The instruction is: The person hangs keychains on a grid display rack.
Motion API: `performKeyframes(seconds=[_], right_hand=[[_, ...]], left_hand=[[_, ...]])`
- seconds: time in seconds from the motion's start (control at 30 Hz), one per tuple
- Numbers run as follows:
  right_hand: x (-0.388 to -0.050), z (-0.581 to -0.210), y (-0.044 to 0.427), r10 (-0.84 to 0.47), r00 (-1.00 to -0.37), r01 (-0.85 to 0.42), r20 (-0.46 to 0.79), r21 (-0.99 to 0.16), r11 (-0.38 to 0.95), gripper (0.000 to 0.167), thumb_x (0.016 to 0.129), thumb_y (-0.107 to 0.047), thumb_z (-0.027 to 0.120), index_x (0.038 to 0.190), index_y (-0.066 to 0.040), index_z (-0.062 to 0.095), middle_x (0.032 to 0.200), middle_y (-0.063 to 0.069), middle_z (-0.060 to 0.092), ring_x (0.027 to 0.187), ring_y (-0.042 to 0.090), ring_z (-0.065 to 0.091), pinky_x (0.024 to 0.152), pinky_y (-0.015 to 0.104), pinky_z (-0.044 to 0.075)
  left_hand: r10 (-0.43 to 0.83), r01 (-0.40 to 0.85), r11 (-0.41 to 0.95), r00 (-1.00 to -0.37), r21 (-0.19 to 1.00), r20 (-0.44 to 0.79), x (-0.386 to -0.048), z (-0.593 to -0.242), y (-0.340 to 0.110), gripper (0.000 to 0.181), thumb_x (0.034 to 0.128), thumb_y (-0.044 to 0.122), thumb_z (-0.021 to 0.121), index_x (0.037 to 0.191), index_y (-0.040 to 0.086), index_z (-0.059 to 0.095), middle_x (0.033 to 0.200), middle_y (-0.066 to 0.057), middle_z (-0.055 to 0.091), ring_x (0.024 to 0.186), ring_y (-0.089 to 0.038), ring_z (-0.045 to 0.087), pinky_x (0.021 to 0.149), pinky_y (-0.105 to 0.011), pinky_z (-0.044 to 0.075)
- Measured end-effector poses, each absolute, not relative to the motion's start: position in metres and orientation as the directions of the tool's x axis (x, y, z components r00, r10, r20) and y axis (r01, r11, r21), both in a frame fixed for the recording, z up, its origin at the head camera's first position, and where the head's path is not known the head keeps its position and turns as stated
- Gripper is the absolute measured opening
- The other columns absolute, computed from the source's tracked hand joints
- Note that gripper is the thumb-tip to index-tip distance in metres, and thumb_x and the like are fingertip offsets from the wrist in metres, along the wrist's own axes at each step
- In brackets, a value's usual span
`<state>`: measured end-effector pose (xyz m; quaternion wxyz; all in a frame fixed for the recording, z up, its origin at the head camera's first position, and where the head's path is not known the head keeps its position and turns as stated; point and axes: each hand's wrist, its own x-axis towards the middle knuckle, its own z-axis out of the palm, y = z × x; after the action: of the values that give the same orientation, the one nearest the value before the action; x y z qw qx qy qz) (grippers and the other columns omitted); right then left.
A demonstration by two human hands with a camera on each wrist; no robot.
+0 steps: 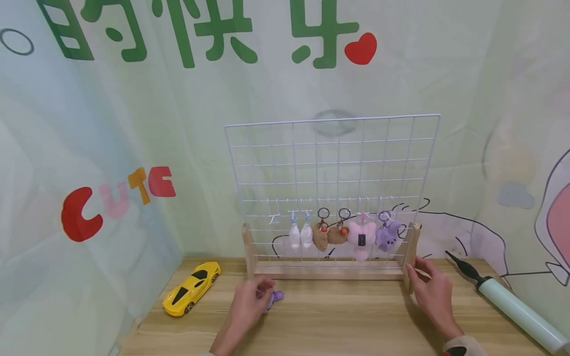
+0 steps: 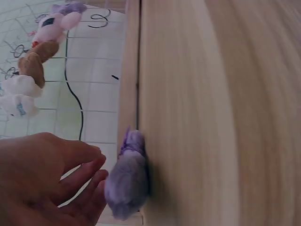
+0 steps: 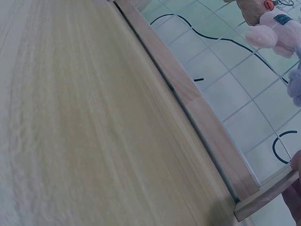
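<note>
A small purple plush toy (image 2: 126, 186) lies on the table before the rack's left end. Beside it is my left hand (image 1: 249, 300), its fingers loosely bent and the fingertips close against the plush; I see no pinch on it. My right hand (image 1: 431, 291) holds the right wooden post (image 1: 410, 254) of a white wire grid rack (image 1: 327, 160), fingers and thumb on either side. From the grid's hooks hang two white plush charms (image 1: 300, 236), two brown ones (image 1: 329, 234), a pink one (image 1: 362, 235) and a purple one (image 1: 387, 238).
A yellow toy car (image 1: 192, 289) stands on the wooden table (image 1: 338, 316) at the left. At the right lies a pale green hand pump (image 1: 516, 309) with a black nozzle. Behind the rack hangs a printed cloth backdrop (image 1: 200, 148).
</note>
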<state>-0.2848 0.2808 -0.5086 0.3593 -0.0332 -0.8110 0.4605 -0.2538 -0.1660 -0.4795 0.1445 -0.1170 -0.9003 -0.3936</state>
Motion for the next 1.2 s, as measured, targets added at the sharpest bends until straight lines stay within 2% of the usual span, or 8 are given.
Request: performKeyframes(seconds=[0.17, 0.47, 0.67, 0.9, 1.03, 1.2], right_hand=[[-0.286, -0.51, 0.28, 0.384, -0.738, -0.276, 0.554, -0.768, 0.578, 0.028, 0.096, -0.001, 0.079, 0.122, 0.008, 0.073, 0.114, 0.03, 0.078, 0.094, -0.028, 0.052, 0.08, 0.001, 0.051], [-0.285, -0.512, 0.28, 0.383, -0.736, -0.299, 0.558, -0.776, 0.555, 0.027, 0.095, 0.002, 0.078, 0.12, 0.009, 0.073, 0.111, 0.031, 0.078, 0.092, -0.031, 0.053, 0.079, 0.001, 0.051], [-0.284, -0.511, 0.28, 0.386, -0.738, -0.291, 0.554, -0.777, 0.558, 0.027, 0.095, 0.001, 0.078, 0.121, 0.008, 0.074, 0.111, 0.031, 0.078, 0.093, -0.03, 0.053, 0.078, 0.001, 0.051], [-0.285, -0.51, 0.28, 0.389, -0.738, -0.288, 0.551, -0.779, 0.557, 0.028, 0.095, 0.002, 0.079, 0.121, 0.009, 0.073, 0.11, 0.032, 0.077, 0.092, -0.03, 0.053, 0.078, 0.001, 0.051], [-0.284, -0.51, 0.28, 0.391, -0.733, -0.295, 0.556, -0.778, 0.554, 0.027, 0.094, 0.002, 0.078, 0.12, 0.009, 0.073, 0.11, 0.032, 0.078, 0.093, -0.029, 0.054, 0.079, 0.002, 0.052], [-0.284, -0.509, 0.281, 0.385, -0.73, -0.309, 0.565, -0.775, 0.551, 0.028, 0.094, 0.004, 0.078, 0.121, 0.01, 0.073, 0.11, 0.032, 0.078, 0.092, -0.03, 0.054, 0.079, 0.002, 0.052]], left_hand=[[0.172, 0.297, 0.683, -0.953, 0.667, 0.249, -0.257, -0.49, -0.171, 0.021, 0.0906, -0.005, 0.08, 0.109, 0.004, 0.079, 0.099, -0.007, 0.079, 0.09, -0.015, 0.071, 0.075, -0.033, 0.063], [0.232, 0.311, 0.717, -0.95, 0.624, 0.208, -0.261, -0.492, -0.174, 0.022, 0.0923, 0.0, 0.08, 0.114, 0.003, 0.082, 0.107, -0.009, 0.079, 0.091, -0.013, 0.069, 0.072, -0.028, 0.059], [0.213, 0.267, 0.688, -0.963, 0.675, 0.163, -0.261, -0.492, -0.174, 0.018, 0.0913, -0.002, 0.08, 0.109, -0.001, 0.08, 0.095, -0.007, 0.079, 0.081, -0.012, 0.069, 0.067, -0.026, 0.06], [0.169, 0.207, 0.69, -0.978, 0.694, 0.124, -0.258, -0.487, -0.174, 0.01, 0.0902, 0.001, 0.08, 0.1, 0.003, 0.078, 0.086, -0.002, 0.072, 0.076, -0.012, 0.062, 0.064, -0.022, 0.053], [0.186, 0.199, 0.693, -0.978, 0.693, 0.095, -0.258, -0.483, -0.175, 0.013, 0.0928, -0.001, 0.072, 0.103, 0.002, 0.078, 0.083, -0.002, 0.068, 0.072, -0.013, 0.058, 0.058, -0.023, 0.048], [0.193, 0.19, 0.69, -0.978, 0.698, 0.075, -0.258, -0.479, -0.175, 0.011, 0.0996, 0.004, 0.069, 0.105, 0.002, 0.078, 0.086, -0.002, 0.07, 0.075, -0.013, 0.061, 0.06, -0.024, 0.051]])
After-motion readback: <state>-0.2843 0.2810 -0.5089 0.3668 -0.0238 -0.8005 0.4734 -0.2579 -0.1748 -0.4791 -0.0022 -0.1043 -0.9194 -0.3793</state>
